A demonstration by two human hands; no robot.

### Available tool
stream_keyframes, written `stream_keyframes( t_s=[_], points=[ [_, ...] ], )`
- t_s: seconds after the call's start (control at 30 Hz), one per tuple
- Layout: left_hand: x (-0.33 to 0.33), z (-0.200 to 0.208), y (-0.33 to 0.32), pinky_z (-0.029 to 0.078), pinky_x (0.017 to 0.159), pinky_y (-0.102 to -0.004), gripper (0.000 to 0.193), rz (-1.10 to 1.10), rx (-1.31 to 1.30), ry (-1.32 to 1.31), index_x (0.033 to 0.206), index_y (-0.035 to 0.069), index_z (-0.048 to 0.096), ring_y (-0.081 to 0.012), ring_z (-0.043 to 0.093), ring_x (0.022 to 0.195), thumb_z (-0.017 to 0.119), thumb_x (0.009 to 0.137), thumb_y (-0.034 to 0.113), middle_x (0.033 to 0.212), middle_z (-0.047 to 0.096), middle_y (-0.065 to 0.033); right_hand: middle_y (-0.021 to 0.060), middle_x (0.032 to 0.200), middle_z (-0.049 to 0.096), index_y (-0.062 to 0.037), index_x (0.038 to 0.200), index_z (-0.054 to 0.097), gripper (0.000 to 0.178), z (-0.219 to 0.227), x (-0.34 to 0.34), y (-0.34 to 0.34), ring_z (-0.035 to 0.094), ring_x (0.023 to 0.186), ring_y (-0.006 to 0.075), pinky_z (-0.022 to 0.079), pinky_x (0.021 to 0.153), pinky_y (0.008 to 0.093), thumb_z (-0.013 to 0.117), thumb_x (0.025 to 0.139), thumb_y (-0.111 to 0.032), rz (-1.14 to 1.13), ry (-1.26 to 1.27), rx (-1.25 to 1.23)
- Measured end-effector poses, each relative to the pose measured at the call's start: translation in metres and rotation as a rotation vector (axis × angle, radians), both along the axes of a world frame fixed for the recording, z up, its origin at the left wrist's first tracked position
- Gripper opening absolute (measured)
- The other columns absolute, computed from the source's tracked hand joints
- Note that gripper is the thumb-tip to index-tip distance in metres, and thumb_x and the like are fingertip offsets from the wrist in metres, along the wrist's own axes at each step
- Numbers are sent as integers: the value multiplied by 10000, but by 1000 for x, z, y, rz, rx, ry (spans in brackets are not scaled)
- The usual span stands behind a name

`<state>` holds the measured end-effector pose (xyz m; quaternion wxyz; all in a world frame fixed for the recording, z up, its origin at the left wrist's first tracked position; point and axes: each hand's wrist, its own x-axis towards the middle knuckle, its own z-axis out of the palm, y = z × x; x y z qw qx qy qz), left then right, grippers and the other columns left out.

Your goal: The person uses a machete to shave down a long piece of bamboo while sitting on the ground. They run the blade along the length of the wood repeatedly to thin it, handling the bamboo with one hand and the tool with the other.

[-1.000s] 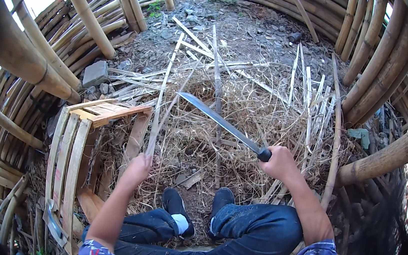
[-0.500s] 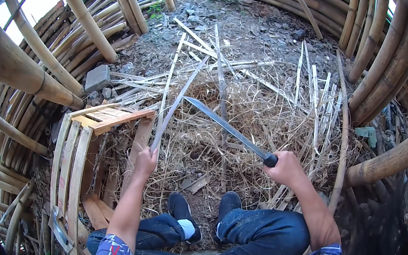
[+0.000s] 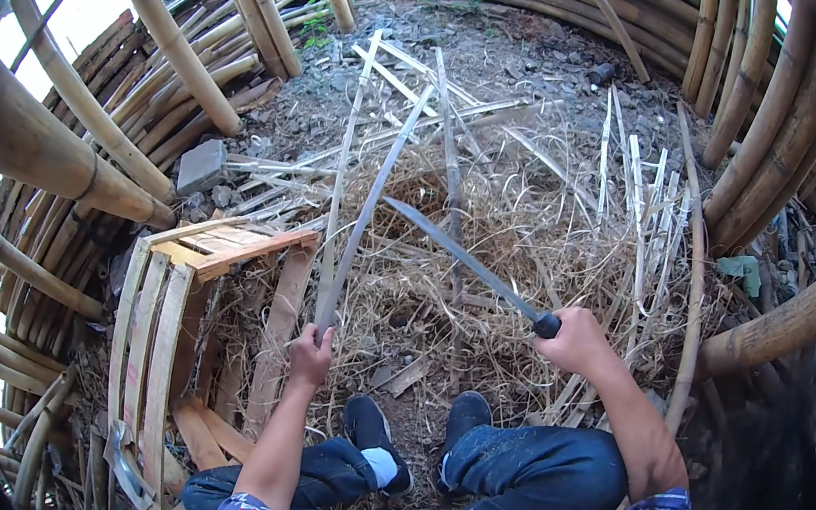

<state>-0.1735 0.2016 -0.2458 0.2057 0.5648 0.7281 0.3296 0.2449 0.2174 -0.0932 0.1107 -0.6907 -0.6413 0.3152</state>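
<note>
In my left hand (image 3: 311,355) is the near end of a long, thin bamboo strip (image 3: 374,196), pinched by my closed fingers. It slants away from me and a little to the right. My right hand (image 3: 574,340) is wrapped round the black handle of a machete (image 3: 473,262). Its long blade points forward and left, with the tip close to the strip's right side. Tangled shavings (image 3: 405,285) cover the ground below both hands. Another pale strip (image 3: 345,167) lies just left of the held one.
A wooden crate (image 3: 147,336) stands at my left, with a curved metal blade (image 3: 127,470) by its near end. Beyond it sits a grey block (image 3: 202,167). Loose strips (image 3: 636,200) lie at the right. Bamboo poles (image 3: 795,128) rise on both sides. My shoes (image 3: 373,432) rest among the shavings.
My left hand has come down toward me, drawing the bamboo strip back with it. The machete stays in my right hand, nearly in place. The view has shifted slightly.
</note>
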Motion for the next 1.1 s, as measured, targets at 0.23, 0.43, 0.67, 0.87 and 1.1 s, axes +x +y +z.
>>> stream_keyframes(
  t_s=[0.23, 0.43, 0.67, 0.87, 1.1],
  points=[
    [-1, 7, 19, 416, 479, -382, 271, -74, 109, -28, 768, -4, 560, -262, 567, 483, 627, 899, 224, 558, 556, -148, 212, 640, 633, 0, 757, 694, 267, 0, 2, 0, 649, 624, 339, 522, 631, 393, 686, 665, -251, -9, 6, 13],
    [18, 33, 27, 400, 464, -364, 251, -143, 177, -113, 774, 3, 564, -228, 551, 470, 628, 905, 207, 547, 545, -120, 198, 634, 635, -2, 764, 694, 249, 10, 4, -1, 654, 619, 323, 515, 616, 387, 683, 673, -234, -47, 63, 36],
    [24, 57, -12, 412, 464, -324, 230, -172, 251, -120, 769, 26, 538, -169, 534, 460, 632, 906, 185, 540, 539, -88, 172, 600, 613, 1, 719, 652, 211, 19, 10, -3, 634, 584, 307, 495, 595, 380, 678, 692, -207, -169, 114, 256],
    [32, 110, -7, 363, 445, -374, 344, -172, 331, 28, 741, 19, 481, -244, 459, 419, 576, 943, 280, 507, 454, -116, 65, 551, 549, 8, 661, 571, 196, 26, 17, -5, 515, 501, 137, 403, 493, 314, 686, 720, -140, -222, 203, 562],
    [3, 127, -18, 414, 538, -461, 436, -213, 183, 84, 783, -28, 539, -417, 577, 593, 496, 972, 363, 617, 561, -221, 43, 556, 549, 0, 664, 576, 192, 31, 25, -17, 513, 512, 124, 403, 500, 313, 680, 729, -147, -286, 297, 484]
  ],
)
